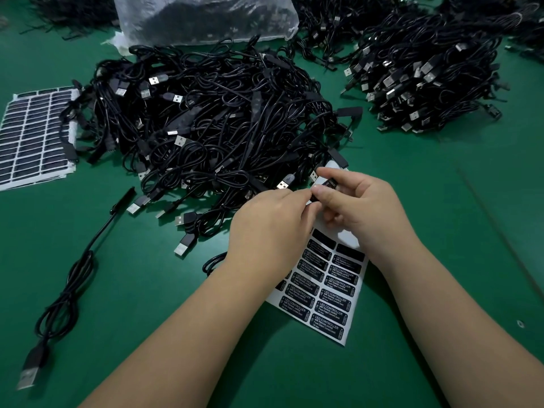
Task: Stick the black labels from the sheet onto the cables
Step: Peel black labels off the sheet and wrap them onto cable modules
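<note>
Both forearms reach up from the bottom edge and meet just right of centre, over the top of a label sheet lying on the green table. Black labels printed "LED CONTROLLER" fill the sheet's lower rows; its upper part shows bare white backing. Right hand pinches a small black controller between thumb and forefinger, the other fingers curled under. Left hand is curled with its fingertips meeting the same piece; what exactly they pinch is hidden behind the knuckles. A cable loop shows beside the left wrist.

Just above the hands, at centre, lies a big tangled cable pile with USB plugs sticking out. A second pile sits at upper right. At the left edge a spare sheet lies partly under the big pile. One loose cable runs down the lower left, its plug near the corner. A plastic bag stands at the top centre.
</note>
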The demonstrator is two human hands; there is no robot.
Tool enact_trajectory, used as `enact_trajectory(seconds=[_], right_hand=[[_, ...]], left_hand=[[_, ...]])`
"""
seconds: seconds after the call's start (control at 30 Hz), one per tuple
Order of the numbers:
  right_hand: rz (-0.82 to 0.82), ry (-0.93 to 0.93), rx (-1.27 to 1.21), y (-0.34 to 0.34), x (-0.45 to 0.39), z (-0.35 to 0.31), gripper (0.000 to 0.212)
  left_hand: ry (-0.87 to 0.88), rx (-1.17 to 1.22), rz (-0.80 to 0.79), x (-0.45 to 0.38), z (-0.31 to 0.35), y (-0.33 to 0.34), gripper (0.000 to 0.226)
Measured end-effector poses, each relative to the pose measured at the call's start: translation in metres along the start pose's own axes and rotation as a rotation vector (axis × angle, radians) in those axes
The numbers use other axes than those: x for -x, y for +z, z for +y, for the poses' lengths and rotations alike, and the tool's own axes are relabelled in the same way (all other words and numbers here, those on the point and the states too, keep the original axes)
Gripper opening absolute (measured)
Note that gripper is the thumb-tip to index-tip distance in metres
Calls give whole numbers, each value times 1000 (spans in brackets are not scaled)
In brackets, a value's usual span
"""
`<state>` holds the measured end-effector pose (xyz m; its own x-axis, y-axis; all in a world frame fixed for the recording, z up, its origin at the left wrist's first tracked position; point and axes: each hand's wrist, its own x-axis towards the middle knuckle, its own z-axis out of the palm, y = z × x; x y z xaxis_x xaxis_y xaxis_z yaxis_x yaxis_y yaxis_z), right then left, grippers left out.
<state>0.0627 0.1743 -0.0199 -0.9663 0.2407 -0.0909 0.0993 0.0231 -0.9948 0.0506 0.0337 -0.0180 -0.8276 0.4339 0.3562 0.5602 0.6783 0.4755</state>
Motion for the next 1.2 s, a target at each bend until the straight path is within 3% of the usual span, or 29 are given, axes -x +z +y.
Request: enact_trajectory(seconds=[0.2,0.33,0.47,0.57,0.9,1.07,1.2], right_hand=[[-19,40,-194,-5,-3,0,16],[1,75,-311,-6,-3,0,18],[-95,56,-320,-9,-1,-2,21],[-127,46,-298,-10,-2,-1,31],[-178,75,-390,-12,-7,4,19],[-171,63,-332,-12,-7,5,30],[-211,47,-290,-12,-7,5,10]], left_hand=[[47,59,153,0,0,3,26],[33,101,181,0,-1,4,25],[37,84,219,-2,-2,3,21],[23,85,200,-2,-2,3,21],[-21,103,174,-3,-4,3,26],[-12,98,176,-2,-3,2,22],[-12,69,91,-1,-2,2,28]])
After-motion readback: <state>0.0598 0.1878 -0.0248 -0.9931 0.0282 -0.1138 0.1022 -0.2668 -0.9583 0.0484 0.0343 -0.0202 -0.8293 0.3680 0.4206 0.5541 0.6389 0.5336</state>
